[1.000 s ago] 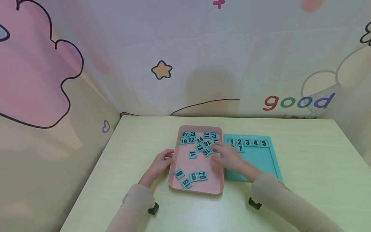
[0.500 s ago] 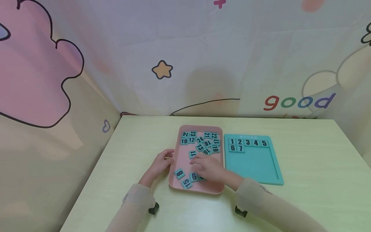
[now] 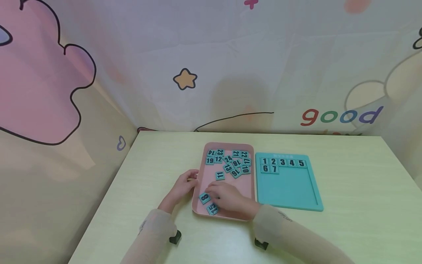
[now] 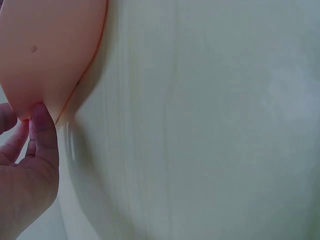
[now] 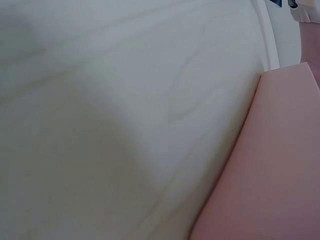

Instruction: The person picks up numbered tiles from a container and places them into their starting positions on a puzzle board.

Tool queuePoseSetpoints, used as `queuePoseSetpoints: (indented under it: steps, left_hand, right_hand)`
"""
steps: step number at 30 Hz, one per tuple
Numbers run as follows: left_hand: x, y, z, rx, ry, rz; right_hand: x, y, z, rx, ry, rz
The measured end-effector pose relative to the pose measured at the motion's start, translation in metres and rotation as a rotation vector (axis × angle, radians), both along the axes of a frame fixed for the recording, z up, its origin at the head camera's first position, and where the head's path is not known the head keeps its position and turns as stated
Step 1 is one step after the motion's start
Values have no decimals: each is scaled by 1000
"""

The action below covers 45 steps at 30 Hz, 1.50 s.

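My left hand [image 3: 181,187] grips the left edge of a pink tray [image 3: 243,187]; the left wrist view shows its thumb and fingers pinching the tray's rim. Over the tray's near half reaches my right hand [image 3: 228,197], its fingertips at the right edge of number tile 8 [image 3: 204,198], which lies flat and tilted. Tile 15 [image 3: 212,209] is just below that hand. The tiles 9 and 20 are hidden beneath it. Tile 11 [image 3: 219,175] lies mid-tray, and several more number tiles [image 3: 235,163] crowd the far end. The right hand is out of the right wrist view.
Right of the tray lies a turquoise board [image 3: 287,189] with a raised rim. Tiles 1 to 5 [image 3: 282,162] form its top row; 6 and 7 [image 3: 274,169] start the second. A pale table [image 3: 356,176] carries everything, with a printed cloth [image 3: 230,55] behind.
My right hand has moved left and nearer across the tray, from the far-end tiles to tile 8. Tiles 10 and 17 are uncovered; 9 and 20 are now covered. The left hand stays put.
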<state>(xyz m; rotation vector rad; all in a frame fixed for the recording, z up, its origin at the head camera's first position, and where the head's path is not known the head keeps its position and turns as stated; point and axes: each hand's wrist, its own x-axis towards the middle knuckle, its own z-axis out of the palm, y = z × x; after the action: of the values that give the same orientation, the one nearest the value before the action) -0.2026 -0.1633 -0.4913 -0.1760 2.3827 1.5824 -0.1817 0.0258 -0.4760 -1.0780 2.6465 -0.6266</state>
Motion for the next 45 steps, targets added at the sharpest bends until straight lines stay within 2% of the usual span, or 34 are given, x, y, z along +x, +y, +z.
queuePoseSetpoints:
  steps: [7, 8, 11, 20, 31, 34, 41, 45]
  left_hand:
    - [0, 0, 0, 5, -5, -3]
    - [2, 0, 4, 7, -5, -8]
    - [2, 0, 4, 11, -3, -8]
    - [-1, 0, -2, 16, 21, -4]
    - [0, 1, 0, 14, 13, 2]
    - [1, 1, 2, 6, 6, 4]
    - [1, 1, 2, 8, 12, -5]
    - [1, 1, 2, 8, 5, -6]
  right_hand:
    - [-2, -11, -3, 23, -70, -45]
    - [-3, -12, -3, 27, -75, -49]
    - [-4, -15, -3, 43, -87, -55]
    - [-7, -17, -6, 79, -70, -59]
    - [-6, -11, -8, 36, -111, -160]
    - [-6, -10, -7, 32, -119, -166]
    - [-7, -11, -8, 62, -71, -139]
    - [-8, -15, -8, 61, -92, -139]
